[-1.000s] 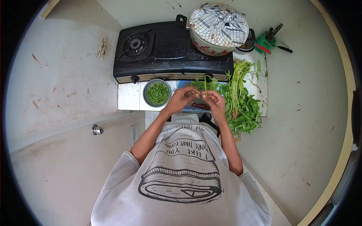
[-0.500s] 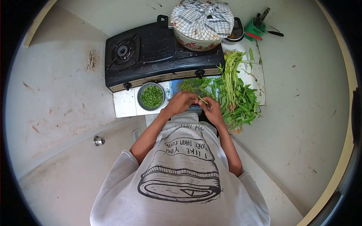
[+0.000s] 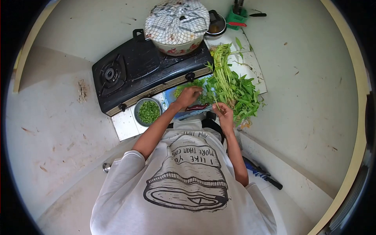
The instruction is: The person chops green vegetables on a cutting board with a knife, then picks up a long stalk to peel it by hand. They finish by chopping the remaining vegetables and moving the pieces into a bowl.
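Observation:
My left hand [image 3: 189, 96] hovers over the blue tray [image 3: 170, 96], its fingers drawn together near some loose greens; whatever lies between the fingertips is too small to name. A thin green stem [image 3: 216, 102] is pinched in my right hand [image 3: 224, 111], at the tray's right end. Between my hands a dark red-handled tool [image 3: 197, 107] lies on the tray. Right beside the tray rests a big bunch of leafy greens [image 3: 237, 88]. A grey bowl [image 3: 137, 113] of chopped greens [image 3: 149, 112] stands at the tray's left.
Behind the tray is a black two-burner stove [image 3: 145, 70] bearing a cloth-covered pot [image 3: 178, 49]. A small lidded pan [image 3: 216, 28] and a green basket [image 3: 236, 18] with utensils stand at the back. A blue and black object [image 3: 262, 174] lies low on the right.
My hands have moved apart, the left one over the tray and the right one still with a stem. The camera view has turned and shifted, and the red tool now shows.

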A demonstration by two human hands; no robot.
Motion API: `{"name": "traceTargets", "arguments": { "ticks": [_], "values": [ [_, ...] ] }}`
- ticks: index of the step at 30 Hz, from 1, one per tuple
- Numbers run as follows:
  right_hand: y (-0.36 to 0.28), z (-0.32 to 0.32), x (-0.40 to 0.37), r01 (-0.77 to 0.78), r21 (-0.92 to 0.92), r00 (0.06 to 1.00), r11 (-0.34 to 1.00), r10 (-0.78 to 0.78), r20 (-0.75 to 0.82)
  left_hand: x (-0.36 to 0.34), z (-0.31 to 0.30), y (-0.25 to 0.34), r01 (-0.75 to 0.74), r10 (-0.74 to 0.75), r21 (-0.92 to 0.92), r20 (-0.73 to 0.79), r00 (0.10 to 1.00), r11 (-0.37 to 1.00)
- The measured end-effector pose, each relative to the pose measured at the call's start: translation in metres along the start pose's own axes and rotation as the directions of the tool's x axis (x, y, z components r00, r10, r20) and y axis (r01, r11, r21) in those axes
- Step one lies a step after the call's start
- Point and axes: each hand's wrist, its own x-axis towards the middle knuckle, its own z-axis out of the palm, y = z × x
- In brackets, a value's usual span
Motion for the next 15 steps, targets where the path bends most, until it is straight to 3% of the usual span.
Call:
{"name": "traceTargets", "arguments": {
  "ticks": [5,7,9,11,15],
  "values": [
    [-0.006,0.007,0.001,0.019,-0.005,0.999,1.0,-0.019,-0.034,-0.001,0.009,0.034,0.213,-0.213,-0.007,-0.023,0.977,0.977],
    [-0.014,0.013,0.001,0.01,-0.017,0.999,1.0,-0.011,-0.034,0.001,0.012,0.035,0.447,-0.431,-0.396,0.134,0.892,0.802],
    [-0.021,0.02,0.002,0.006,-0.025,1.0,1.0,-0.007,-0.03,0.004,0.006,0.04,0.567,-0.528,-0.618,0.271,0.804,0.546],
    [-0.019,0.024,0.005,0.034,-0.05,0.999,0.998,-0.034,0.003,0.002,-0.004,0.057,0.597,-0.569,-0.729,0.348,0.745,0.335],
    [-0.016,0.029,0.009,0.156,-0.252,0.987,0.955,-0.138,0.086,-0.005,-0.007,0.064,0.33,-0.408,-0.897,0.193,0.892,0.296]
  ]
}}
